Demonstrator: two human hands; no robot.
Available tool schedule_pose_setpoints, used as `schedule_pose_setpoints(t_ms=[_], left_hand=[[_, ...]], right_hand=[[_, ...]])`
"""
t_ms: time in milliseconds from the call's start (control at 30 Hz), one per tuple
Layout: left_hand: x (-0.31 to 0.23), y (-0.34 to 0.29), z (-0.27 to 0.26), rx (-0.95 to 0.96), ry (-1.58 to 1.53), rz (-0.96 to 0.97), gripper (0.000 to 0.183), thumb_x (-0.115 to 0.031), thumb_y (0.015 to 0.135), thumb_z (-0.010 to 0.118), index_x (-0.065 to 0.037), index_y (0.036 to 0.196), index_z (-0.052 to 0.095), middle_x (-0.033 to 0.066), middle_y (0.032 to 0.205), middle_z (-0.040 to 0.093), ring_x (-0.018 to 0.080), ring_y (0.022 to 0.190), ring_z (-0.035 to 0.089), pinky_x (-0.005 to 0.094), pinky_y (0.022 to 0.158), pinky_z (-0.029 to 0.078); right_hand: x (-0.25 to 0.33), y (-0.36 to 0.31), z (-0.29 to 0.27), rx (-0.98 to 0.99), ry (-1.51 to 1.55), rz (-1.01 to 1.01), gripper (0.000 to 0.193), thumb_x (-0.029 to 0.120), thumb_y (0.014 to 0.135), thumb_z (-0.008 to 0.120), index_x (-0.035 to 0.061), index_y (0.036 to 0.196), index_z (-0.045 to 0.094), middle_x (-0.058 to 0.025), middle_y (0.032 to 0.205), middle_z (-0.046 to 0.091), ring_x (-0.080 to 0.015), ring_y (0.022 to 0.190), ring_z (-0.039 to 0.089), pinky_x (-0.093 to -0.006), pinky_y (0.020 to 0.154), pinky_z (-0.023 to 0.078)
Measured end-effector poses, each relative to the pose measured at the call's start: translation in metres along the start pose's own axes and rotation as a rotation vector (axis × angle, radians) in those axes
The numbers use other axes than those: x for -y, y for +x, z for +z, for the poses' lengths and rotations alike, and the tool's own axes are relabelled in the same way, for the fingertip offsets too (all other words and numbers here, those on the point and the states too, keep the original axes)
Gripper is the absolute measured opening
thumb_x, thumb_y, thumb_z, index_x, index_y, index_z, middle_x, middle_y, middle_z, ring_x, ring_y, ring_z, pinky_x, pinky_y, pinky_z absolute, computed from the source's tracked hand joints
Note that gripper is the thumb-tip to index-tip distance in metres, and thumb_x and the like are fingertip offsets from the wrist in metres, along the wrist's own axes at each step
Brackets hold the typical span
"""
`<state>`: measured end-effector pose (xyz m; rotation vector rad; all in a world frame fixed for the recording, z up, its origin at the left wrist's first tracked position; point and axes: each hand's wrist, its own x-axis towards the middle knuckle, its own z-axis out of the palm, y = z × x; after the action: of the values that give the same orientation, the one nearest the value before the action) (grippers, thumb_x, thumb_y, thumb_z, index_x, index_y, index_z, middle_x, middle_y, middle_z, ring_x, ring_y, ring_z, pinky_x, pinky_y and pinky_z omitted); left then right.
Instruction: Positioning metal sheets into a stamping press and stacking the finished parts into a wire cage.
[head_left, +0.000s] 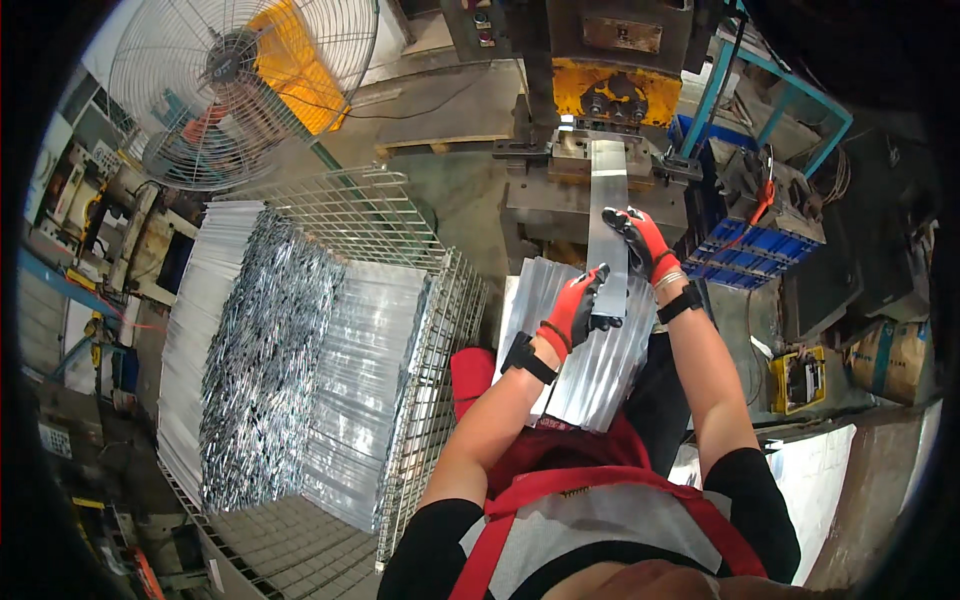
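From my end, I have left hand [578,303] and right hand [647,243] fingers grasping the strip [607,185], the stack [590,385] under its near end, the cage [432,350] leftward of it.

This is a metalworking workshop or factory floor — a heavy machine [612,85] with a yellow-painted section stands at the back, a long metal strip [608,200] is held up in front of it, and beside it a wire cage [462,325] is packed with stacked shiny strips [362,390]. A large caged fan [232,60], blue plastic crates [765,258] loaded with metal pieces, and the bare grey floor [468,205] also mark it as industrial.
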<state>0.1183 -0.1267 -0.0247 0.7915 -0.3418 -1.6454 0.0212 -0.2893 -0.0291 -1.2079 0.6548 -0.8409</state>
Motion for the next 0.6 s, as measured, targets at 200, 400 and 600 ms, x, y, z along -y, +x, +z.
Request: schedule_pose_setpoints(t_ms=[200, 400, 600], left_hand=[[0.009, 0.005, -0.001, 0.021, -0.086, 0.025, 0.028, -0.033, 0.089, 0.048, -0.01, 0.101, 0.058, 0.0103, 0.083, 0.064, 0.0197, 0.058, 0.063, 0.0281, 0.043, 0.05], [0.01, 0.011, -0.008, -0.158, 0.113, 0.061, 0.02, -0.034, 0.086, 0.053, -0.014, 0.08, 0.053, -0.0024, 0.065, 0.047, 0.0098, 0.049, 0.046, 0.0264, 0.04, 0.038], [0.014, 0.015, -0.005, -0.246, 0.188, 0.095, 0.025, -0.035, 0.083, 0.057, -0.018, 0.067, 0.048, -0.0081, 0.056, 0.035, 0.0052, 0.046, 0.031, 0.0236, 0.041, 0.025]], right_hand=[[-0.012, 0.016, -0.006, -0.137, -0.265, 0.084, 0.019, 0.023, 0.082, 0.062, 0.0043, 0.083, 0.06, 0.0056, 0.078, 0.056, -0.0034, 0.071, 0.048, -0.0195, 0.061, 0.039], [-0.03, 0.011, 0.002, -0.145, 0.023, 0.008, 0.019, 0.018, 0.083, 0.058, 0.0004, 0.088, 0.064, -0.0003, 0.084, 0.063, -0.0079, 0.076, 0.056, -0.0227, 0.069, 0.044], [-0.028, 0.005, 0.007, -0.148, 0.171, -0.034, 0.019, 0.013, 0.083, 0.056, -0.0004, 0.094, 0.064, -0.0051, 0.089, 0.065, -0.0134, 0.082, 0.061, -0.0258, 0.078, 0.046]])
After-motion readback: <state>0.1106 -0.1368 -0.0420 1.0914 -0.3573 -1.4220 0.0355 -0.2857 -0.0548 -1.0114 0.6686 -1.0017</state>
